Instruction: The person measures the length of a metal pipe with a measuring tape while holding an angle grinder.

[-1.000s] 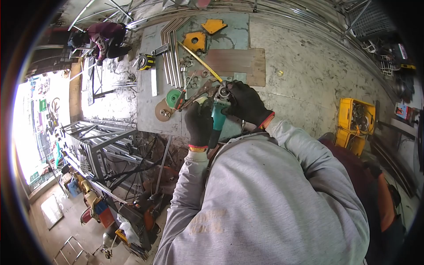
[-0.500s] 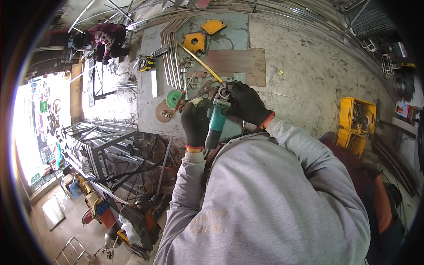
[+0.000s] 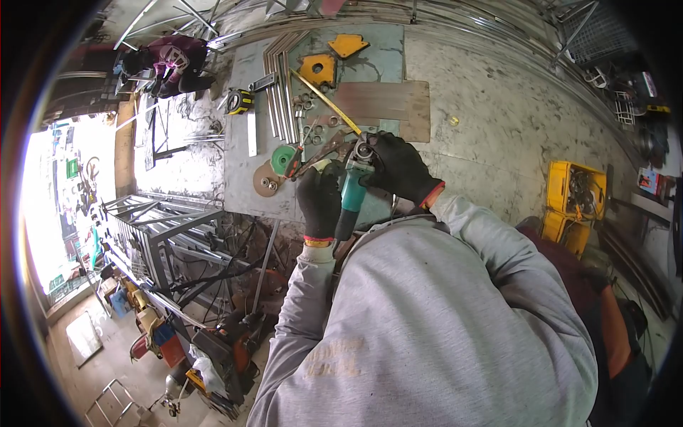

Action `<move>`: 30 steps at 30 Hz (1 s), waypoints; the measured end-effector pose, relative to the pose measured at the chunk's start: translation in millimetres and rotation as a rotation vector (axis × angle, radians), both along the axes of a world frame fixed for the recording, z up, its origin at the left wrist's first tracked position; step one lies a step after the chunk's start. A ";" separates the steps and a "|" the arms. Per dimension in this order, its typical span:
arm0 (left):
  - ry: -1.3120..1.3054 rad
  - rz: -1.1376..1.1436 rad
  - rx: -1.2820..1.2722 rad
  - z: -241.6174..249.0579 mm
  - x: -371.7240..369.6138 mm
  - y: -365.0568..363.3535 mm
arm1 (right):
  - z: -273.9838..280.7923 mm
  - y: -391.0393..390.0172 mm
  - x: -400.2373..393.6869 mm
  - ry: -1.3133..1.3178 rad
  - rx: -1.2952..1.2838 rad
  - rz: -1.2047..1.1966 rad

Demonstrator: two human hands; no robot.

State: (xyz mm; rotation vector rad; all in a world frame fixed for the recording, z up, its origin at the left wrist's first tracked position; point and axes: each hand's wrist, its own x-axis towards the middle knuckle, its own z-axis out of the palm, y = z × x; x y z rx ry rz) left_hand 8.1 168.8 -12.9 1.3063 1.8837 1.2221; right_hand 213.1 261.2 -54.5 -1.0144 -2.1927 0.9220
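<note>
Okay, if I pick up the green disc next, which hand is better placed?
Probably your left hand: it's nearer the green disc, while your right hand is farther off, holding the teal grinder by its head.

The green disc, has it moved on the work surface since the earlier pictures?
No. Against the brown disc and the silver strip, the green disc keeps its place; the whole view shifts slightly.
</note>
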 end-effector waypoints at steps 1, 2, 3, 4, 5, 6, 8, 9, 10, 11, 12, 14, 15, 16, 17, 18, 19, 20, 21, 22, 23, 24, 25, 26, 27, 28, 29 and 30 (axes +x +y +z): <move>0.028 0.026 -0.001 -3.9 -1.2 0.2 | 0.0 0.4 0.7 0.014 0.056 -0.010; 0.055 0.051 -0.002 -7.8 -2.2 0.1 | 0.0 0.4 1.3 0.028 0.113 -0.021; 0.055 0.053 -0.001 -7.6 -1.5 0.9 | 7.9 1.2 1.7 0.027 0.114 -0.019; 0.039 0.045 0.028 -7.4 -0.6 1.2 | 17.3 2.2 2.5 -0.008 0.198 -0.035; 0.024 0.037 0.056 -7.2 -0.1 1.0 | 23.7 2.6 1.9 -0.043 0.281 -0.051; 0.022 0.037 0.056 -1.4 1.1 1.7 | 23.3 3.9 0.1 -0.044 0.282 -0.050; 0.164 0.029 -0.060 11.8 3.3 3.3 | 23.5 9.8 -4.2 0.020 0.290 0.049; 0.165 0.032 -0.056 12.6 3.6 4.1 | 23.9 12.2 -6.7 0.022 0.294 0.051; 0.142 0.033 -0.027 12.4 4.0 5.1 | 23.9 14.5 -9.6 0.048 0.310 0.063; 0.117 0.032 0.001 12.3 4.3 5.7 | 23.5 15.6 -11.8 0.073 0.325 0.075; 0.117 0.033 0.003 8.6 3.3 4.9 | 26.2 15.6 -12.9 0.073 0.326 0.076; 0.151 0.024 0.031 0.8 1.6 2.1 | 31.1 13.1 -14.2 0.060 0.365 0.101; 0.151 0.025 0.030 1.9 2.5 1.8 | 31.1 11.9 -15.6 0.059 0.364 0.101; 0.151 0.035 0.009 2.9 3.9 1.1 | 31.0 10.8 -17.0 0.034 0.379 0.087; 0.151 0.045 -0.013 3.5 5.7 0.6 | 30.8 9.7 -18.3 0.008 0.394 0.074; 0.150 0.045 -0.013 3.7 8.2 0.9 | 31.1 8.5 -19.3 0.007 0.393 0.074; 0.140 0.051 -0.021 3.9 11.2 2.1 | 31.5 7.7 -20.5 -0.008 0.368 0.066; 0.131 0.056 -0.029 4.4 12.9 2.9 | 31.8 7.2 -21.9 -0.023 0.342 0.058; 0.130 0.055 -0.029 0.2 10.8 0.9 | 28.8 6.0 -24.6 -0.024 0.342 0.057; 0.166 0.089 -0.060 -5.0 7.6 -0.9 | 25.6 5.1 -27.9 -0.031 0.363 0.051; 0.202 0.123 -0.091 -9.7 5.9 -2.6 | 22.7 4.7 -28.8 -0.038 0.384 0.045; 0.201 0.122 -0.090 -7.7 6.9 -2.4 | 25.3 5.0 -28.1 -0.039 0.385 0.043; 0.171 0.116 -0.083 -5.1 7.1 -3.2 | 28.2 4.5 -27.8 -0.039 0.378 0.055; 0.142 0.113 -0.075 -2.0 6.5 -4.3 | 31.4 3.8 -29.0 -0.037 0.372 0.068; 0.146 0.118 -0.074 -1.2 5.9 -4.5 | 30.4 4.3 -31.0 -0.033 0.373 0.071; 0.098 0.120 -0.057 -1.3 6.4 -3.6 | 28.9 6.4 -32.3 -0.047 0.388 0.085; 0.049 0.120 -0.040 -1.3 6.9 -3.1 | 27.4 8.0 -32.9 -0.063 0.401 0.097; 0.049 0.121 -0.040 -5.6 2.3 -4.5 | 25.0 9.6 -33.4 -0.063 0.402 0.097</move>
